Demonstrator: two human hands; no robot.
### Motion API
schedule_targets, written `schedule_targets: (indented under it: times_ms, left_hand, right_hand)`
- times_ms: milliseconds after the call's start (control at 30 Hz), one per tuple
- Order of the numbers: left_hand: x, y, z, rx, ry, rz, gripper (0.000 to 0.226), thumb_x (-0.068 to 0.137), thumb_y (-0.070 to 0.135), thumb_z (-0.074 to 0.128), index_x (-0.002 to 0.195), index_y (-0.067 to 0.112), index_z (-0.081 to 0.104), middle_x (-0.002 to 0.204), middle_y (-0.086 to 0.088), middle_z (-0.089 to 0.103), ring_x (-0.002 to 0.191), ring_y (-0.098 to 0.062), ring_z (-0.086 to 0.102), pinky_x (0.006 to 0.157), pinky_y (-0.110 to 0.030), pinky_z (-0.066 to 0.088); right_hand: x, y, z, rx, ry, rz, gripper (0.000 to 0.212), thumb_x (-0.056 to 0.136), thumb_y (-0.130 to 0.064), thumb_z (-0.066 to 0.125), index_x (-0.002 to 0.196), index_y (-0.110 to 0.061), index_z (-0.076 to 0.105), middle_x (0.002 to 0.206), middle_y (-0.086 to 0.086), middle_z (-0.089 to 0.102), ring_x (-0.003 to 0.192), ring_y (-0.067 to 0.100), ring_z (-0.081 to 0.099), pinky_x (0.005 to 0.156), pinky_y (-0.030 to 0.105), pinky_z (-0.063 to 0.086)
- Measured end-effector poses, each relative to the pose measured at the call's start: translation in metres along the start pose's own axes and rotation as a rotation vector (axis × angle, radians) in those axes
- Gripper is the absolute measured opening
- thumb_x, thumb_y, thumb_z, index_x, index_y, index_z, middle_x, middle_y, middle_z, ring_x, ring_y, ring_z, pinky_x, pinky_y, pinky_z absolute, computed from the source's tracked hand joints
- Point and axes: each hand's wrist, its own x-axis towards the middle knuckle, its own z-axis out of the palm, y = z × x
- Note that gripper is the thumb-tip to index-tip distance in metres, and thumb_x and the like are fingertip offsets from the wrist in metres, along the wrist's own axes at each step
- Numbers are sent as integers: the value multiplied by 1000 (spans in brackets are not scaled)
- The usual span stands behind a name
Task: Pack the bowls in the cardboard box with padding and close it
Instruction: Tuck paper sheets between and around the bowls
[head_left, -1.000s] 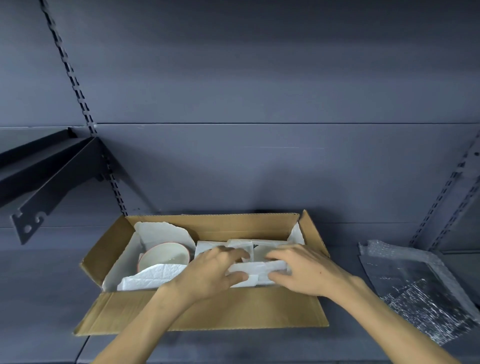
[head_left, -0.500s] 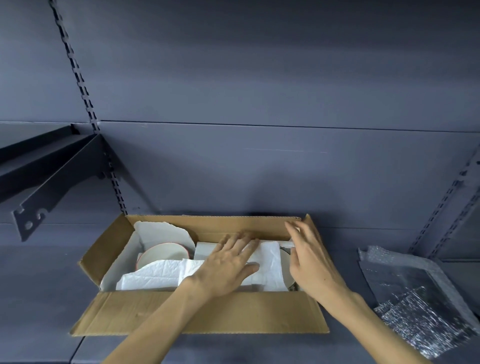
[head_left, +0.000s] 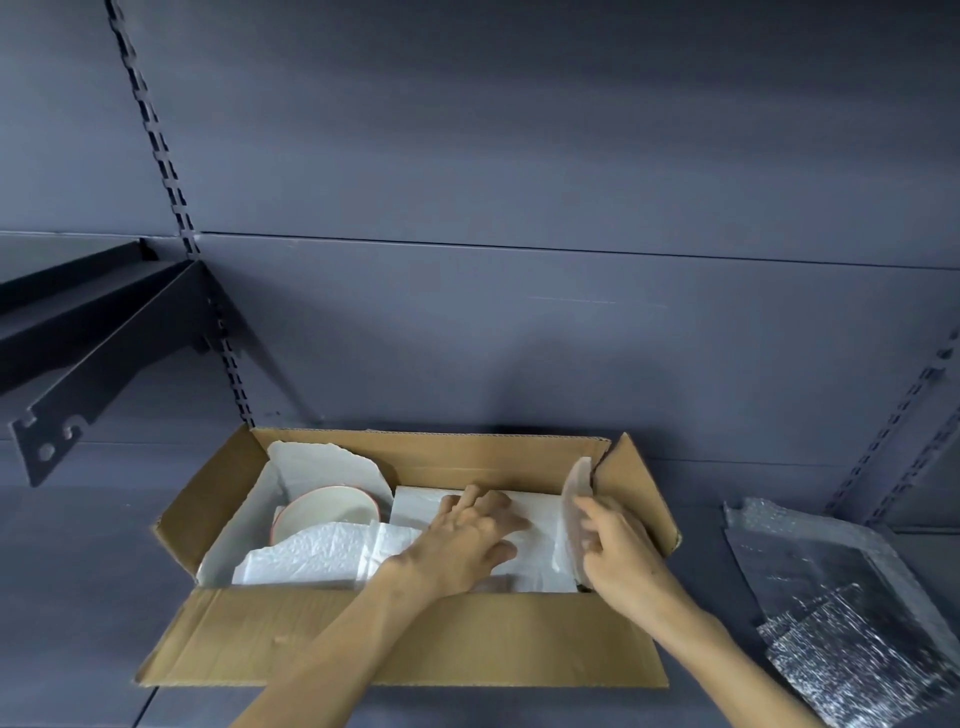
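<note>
An open cardboard box (head_left: 415, 644) lies on the dark shelf with its flaps spread. In its left half a white bowl with a red rim (head_left: 332, 512) sits on white foam padding (head_left: 306, 558). My left hand (head_left: 467, 540) presses flat, fingers apart, on a white padding sheet (head_left: 540, 551) that covers the right half. My right hand (head_left: 618, 545) pinches the right edge of that sheet (head_left: 575, 488) and holds it upright against the box's right wall. Whatever lies under the sheet is hidden.
A stack of silvery bubble-wrap sheets (head_left: 841, 623) lies on the shelf to the right of the box. A dark metal shelf bracket (head_left: 78, 395) juts out at the left. Slotted uprights run up the back panel.
The folded padding was spread over the right half of the box. My left hand went flat on it, and my right hand shifted to the right wall and lifted the sheet's edge.
</note>
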Motion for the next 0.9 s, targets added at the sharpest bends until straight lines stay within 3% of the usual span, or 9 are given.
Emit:
schedule_targets:
  times_ms: [100,233,333,400,533,633,767,900]
  left_hand:
    - [-3,2,0,6,36,1,40,102,34,48,142,34,51,145,2,43,132,-21,33,106,-39,32]
    - [-3,0,4,-51,66,6,38,100,33,51,138,31,56,143,4,46,133,-20,35,106,-39,33]
    - [-3,-2,6,-54,84,8,39,99,33,53,137,28,58,144,5,47,134,-19,36,108,-40,33]
    - [-3,-2,7,-59,117,20,38,97,32,55,134,25,61,142,4,51,133,-21,39,107,-41,36]
    - [-7,-1,5,-3,284,100,26,93,32,60,115,22,70,119,0,64,113,-25,56,91,-46,51]
    - [-21,1,-7,-35,386,113,22,97,30,57,114,22,68,116,2,64,108,-23,56,87,-43,52]
    - [-70,-16,-37,-25,477,-15,31,94,26,58,124,24,63,118,6,60,107,-22,53,85,-41,50]
    - [-128,-55,-68,47,479,-225,41,92,40,49,131,29,58,123,9,55,115,-21,48,87,-41,48]
  right_hand:
    - [8,5,11,-96,-16,-28,43,96,8,42,133,-5,58,126,6,62,114,18,61,98,29,53]
    - [16,7,25,-194,-44,-143,44,98,6,46,134,-10,64,138,-1,58,131,16,51,107,22,43]
    - [21,12,32,-236,-53,-164,35,97,3,45,117,-10,72,127,-2,63,122,16,55,99,26,47]
    - [22,15,35,-231,-48,-173,35,98,-1,48,119,-13,73,127,-5,65,120,13,57,99,24,48]
    - [18,13,37,-235,-4,-182,37,98,-5,45,120,-16,73,127,-8,65,118,11,57,96,24,49]
    - [15,13,39,-231,13,-190,40,99,-6,42,121,-17,73,129,-10,65,120,11,56,97,24,48]
    - [12,15,40,-200,46,-208,40,103,-10,41,131,-18,68,133,-12,62,125,9,53,101,25,47]
    - [13,16,42,-138,76,-234,29,103,-16,49,120,-22,72,124,-13,66,114,6,58,94,25,51]
